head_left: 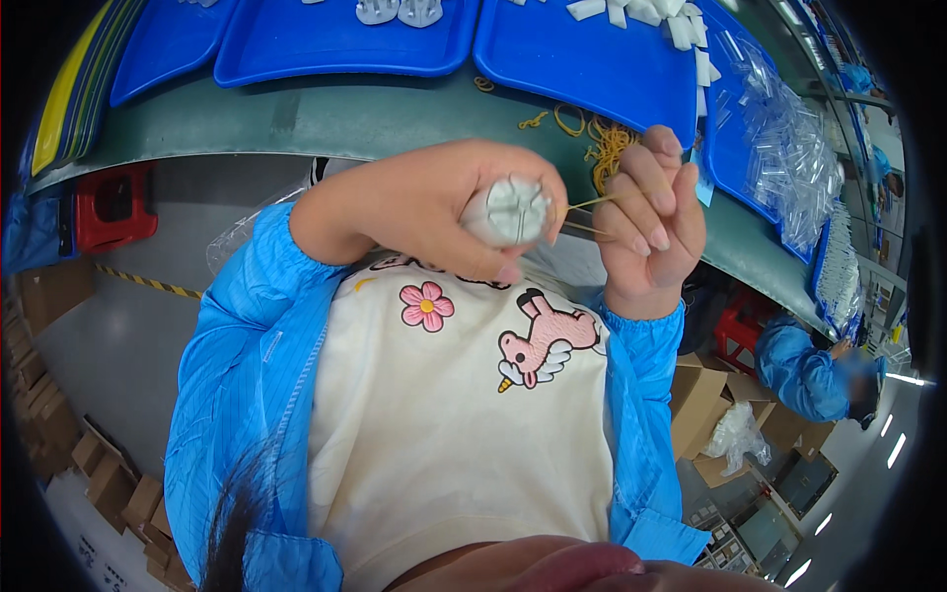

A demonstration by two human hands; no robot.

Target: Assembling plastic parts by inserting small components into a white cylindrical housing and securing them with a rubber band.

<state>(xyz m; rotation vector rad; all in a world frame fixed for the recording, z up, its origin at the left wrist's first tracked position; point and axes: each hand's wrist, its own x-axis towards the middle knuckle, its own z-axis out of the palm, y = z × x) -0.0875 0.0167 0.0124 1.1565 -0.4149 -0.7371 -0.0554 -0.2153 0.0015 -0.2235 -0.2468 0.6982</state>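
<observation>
My left hand [434, 197] is wrapped round a roundish bundle of pale, whitish pieces [518, 209], seen end-on in front of my chest. A thin yellow rubber band [590, 203] runs in two strands from the bundle side to my right hand [651, 212]. The fingers of that hand are curled and hold the band stretched. Where the band meets the bundle is hidden by my left fingers. A heap of loose yellow rubber bands [610, 148] lies on the green table just beyond my right hand.
Blue trays [345, 69] line the green table [345, 123]; one at the right holds clear plastic pieces [789, 148], another white pieces [646, 12]. Red stools [116, 209], cardboard boxes [695, 400] and a co-worker in a blue sleeve [804, 370] are around.
</observation>
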